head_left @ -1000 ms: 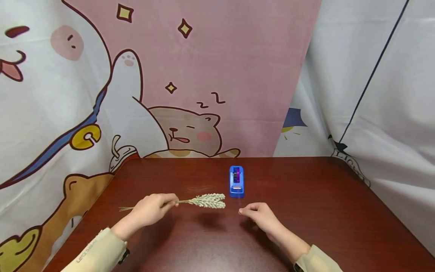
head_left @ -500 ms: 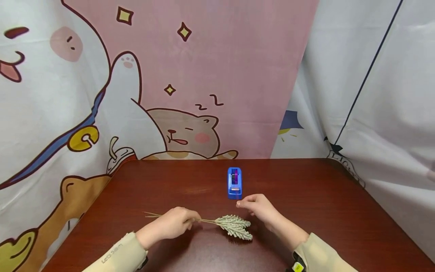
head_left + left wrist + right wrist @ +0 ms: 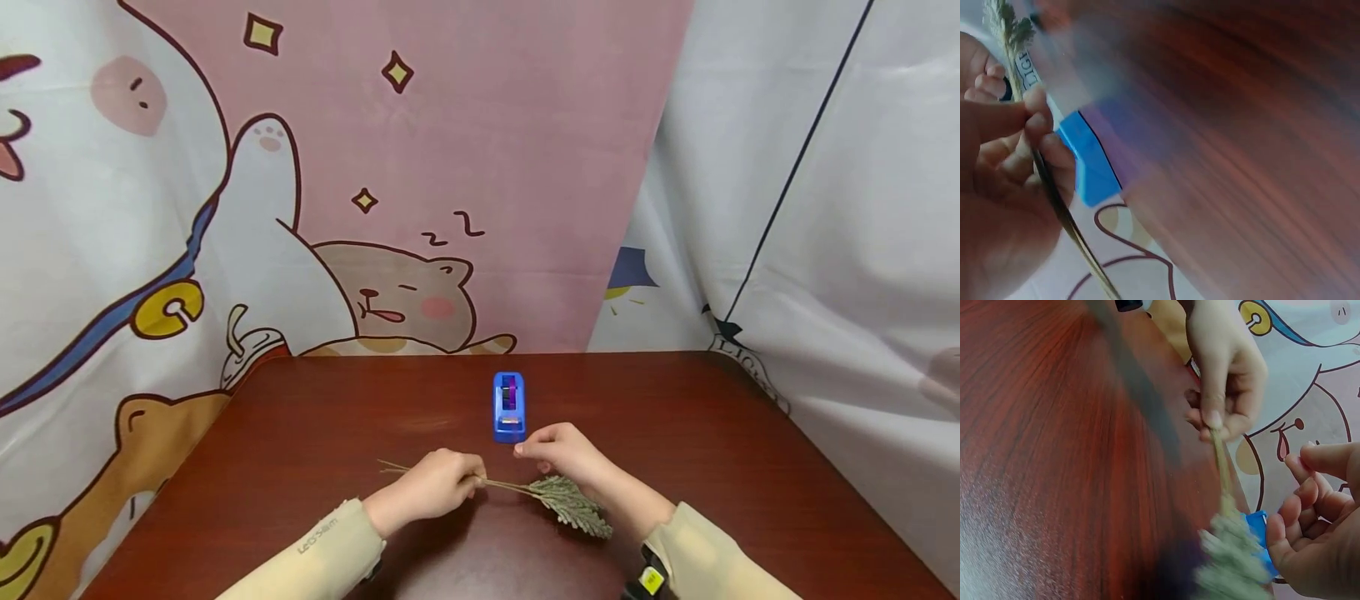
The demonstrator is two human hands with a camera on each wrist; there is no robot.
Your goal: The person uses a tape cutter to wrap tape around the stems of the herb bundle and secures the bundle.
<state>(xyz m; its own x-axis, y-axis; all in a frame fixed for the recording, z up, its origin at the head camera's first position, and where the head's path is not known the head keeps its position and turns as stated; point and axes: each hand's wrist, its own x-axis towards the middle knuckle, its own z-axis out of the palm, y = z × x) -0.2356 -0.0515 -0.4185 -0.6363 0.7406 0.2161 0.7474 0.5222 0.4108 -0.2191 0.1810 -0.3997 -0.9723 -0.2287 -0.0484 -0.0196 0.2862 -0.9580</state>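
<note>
Flower heads (image 3: 1230,559) blur in right wrist view.

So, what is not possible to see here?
Head view: part of the stems, hidden by the left hand; whether the right hand pinches anything, too small to tell.
Right wrist view: flower heads, blurred, cut off by the bottom edge; most of the blue tape dispenser, behind flower heads and right hand.

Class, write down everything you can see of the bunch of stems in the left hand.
The bunch has thin, straw-coloured stems and bushy grey-green heads; it looks dried or artificial. The left hand pinches the stems, whose bare ends stick out behind. Held over the table, the bunch lies crosswise, heads toward the person's right and slanting nearer the person. Whether the right hand, close to the heads, touches them is unclear.
</note>
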